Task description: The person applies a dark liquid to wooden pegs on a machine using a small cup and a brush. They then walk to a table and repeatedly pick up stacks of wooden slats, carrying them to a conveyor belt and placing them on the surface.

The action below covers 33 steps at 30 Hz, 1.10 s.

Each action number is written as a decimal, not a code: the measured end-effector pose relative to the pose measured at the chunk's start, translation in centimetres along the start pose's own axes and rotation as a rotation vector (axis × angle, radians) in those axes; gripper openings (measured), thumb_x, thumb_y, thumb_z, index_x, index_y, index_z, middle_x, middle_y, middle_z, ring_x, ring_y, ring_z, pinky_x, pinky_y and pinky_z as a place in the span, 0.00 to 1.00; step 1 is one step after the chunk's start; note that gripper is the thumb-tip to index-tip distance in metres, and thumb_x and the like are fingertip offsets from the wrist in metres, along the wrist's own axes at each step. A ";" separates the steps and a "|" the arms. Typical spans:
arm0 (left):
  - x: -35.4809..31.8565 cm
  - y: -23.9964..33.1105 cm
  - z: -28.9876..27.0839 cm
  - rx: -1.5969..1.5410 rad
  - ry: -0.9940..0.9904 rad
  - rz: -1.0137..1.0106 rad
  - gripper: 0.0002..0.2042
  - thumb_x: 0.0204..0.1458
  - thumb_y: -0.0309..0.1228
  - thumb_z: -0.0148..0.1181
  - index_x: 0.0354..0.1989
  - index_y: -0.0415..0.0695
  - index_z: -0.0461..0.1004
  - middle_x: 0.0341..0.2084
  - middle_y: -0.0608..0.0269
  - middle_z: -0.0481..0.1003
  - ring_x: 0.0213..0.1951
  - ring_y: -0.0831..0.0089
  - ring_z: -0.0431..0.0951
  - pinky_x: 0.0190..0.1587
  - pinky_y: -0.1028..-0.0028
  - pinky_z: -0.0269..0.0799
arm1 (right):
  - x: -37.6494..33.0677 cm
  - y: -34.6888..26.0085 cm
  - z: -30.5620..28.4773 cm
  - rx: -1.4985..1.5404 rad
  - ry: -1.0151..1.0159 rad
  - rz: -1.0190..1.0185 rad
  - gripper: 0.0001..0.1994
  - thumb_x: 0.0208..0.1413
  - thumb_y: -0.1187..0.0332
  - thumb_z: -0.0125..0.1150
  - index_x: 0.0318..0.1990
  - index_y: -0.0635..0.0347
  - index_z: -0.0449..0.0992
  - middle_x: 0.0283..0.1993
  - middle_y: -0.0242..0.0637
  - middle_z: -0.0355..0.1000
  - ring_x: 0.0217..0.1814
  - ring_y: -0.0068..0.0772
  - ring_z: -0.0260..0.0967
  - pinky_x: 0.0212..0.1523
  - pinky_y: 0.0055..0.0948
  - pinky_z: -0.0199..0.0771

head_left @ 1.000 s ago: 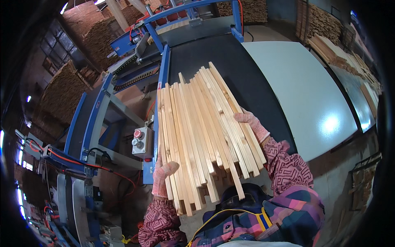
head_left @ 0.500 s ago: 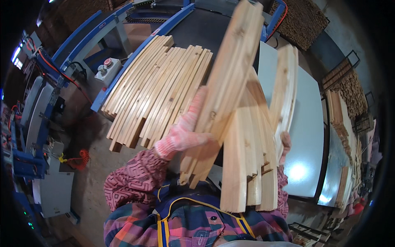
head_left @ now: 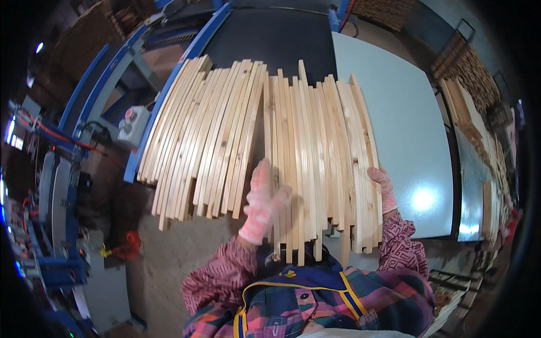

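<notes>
Because the wooden slats [head_left: 315, 163] are thin, long and narrow, each is judged light and stiff along its length, though a whole fan of them is bulky, apt to slide slat over slat, and may splinter at the sawn ends. The left hand [head_left: 262, 200], in a pink knitted glove, lies flat with fingers spread against the near ends of this bundle; the right hand [head_left: 383, 188], gloved alike, presses the bundle's right edge near its near end. The hands stand apart, one on each flank, neither curled round a single slat. A hold from both sides close to the near ends, squeezing inward, seems the surest way to keep the slats together. Their long axis runs away from the person, far ends pointing toward the dark belt [head_left: 270, 39] of the blue-framed machine [head_left: 174, 73]. A second pile of slats [head_left: 203, 135] lies just left of the held bundle, tilted slightly leftward, overhanging the machine's near edge. Right of the bundle lies a pale grey bench [head_left: 406, 129]; a switch box [head_left: 132, 124] sits left of the pile.
</notes>
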<state>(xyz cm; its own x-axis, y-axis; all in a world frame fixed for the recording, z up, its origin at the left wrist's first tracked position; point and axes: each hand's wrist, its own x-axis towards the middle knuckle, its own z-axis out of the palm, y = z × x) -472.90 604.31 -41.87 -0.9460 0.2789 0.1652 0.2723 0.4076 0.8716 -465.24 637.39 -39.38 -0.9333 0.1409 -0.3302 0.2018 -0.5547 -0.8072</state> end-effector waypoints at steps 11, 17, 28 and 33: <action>2.0 11.9 2.9 0.056 -0.260 0.352 0.35 0.50 0.33 0.69 0.68 0.42 0.65 0.66 0.45 0.65 0.69 0.49 0.62 0.69 0.59 0.61 | 2.9 0.6 1.7 -1.517 0.277 -0.030 0.44 0.59 0.38 0.57 0.72 0.63 0.58 0.67 0.56 0.64 0.67 0.54 0.67 0.65 0.46 0.70; 3.2 10.0 3.0 0.134 -0.229 0.390 0.35 0.51 0.37 0.71 0.68 0.45 0.66 0.65 0.46 0.66 0.70 0.49 0.62 0.68 0.59 0.63 | -0.7 -2.0 5.4 -1.578 0.372 -0.037 0.59 0.48 0.29 0.61 0.78 0.53 0.40 0.71 0.59 0.59 0.70 0.59 0.63 0.66 0.46 0.68; 9.5 2.7 -7.2 0.245 -0.101 0.239 0.36 0.56 0.47 0.67 0.71 0.47 0.63 0.68 0.45 0.63 0.72 0.51 0.58 0.71 0.56 0.58 | 1.1 2.3 -3.4 -1.075 0.397 -0.183 0.54 0.51 0.47 0.71 0.79 0.50 0.42 0.70 0.57 0.64 0.73 0.55 0.61 0.70 0.39 0.60; 16.9 8.7 -10.4 0.383 0.006 0.501 0.36 0.59 0.52 0.61 0.72 0.45 0.61 0.71 0.48 0.60 0.73 0.49 0.54 0.74 0.56 0.49 | -2.9 3.6 -8.1 -1.010 0.632 -0.385 0.53 0.47 0.48 0.75 0.78 0.46 0.48 0.70 0.55 0.64 0.70 0.53 0.65 0.67 0.39 0.65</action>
<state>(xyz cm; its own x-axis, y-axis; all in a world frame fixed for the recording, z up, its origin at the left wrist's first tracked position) -488.37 603.49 -26.71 -0.6878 0.5125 0.5141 0.7254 0.5113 0.4608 -459.37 641.63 -45.26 -0.7332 0.6774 0.0595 0.3456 0.4465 -0.8253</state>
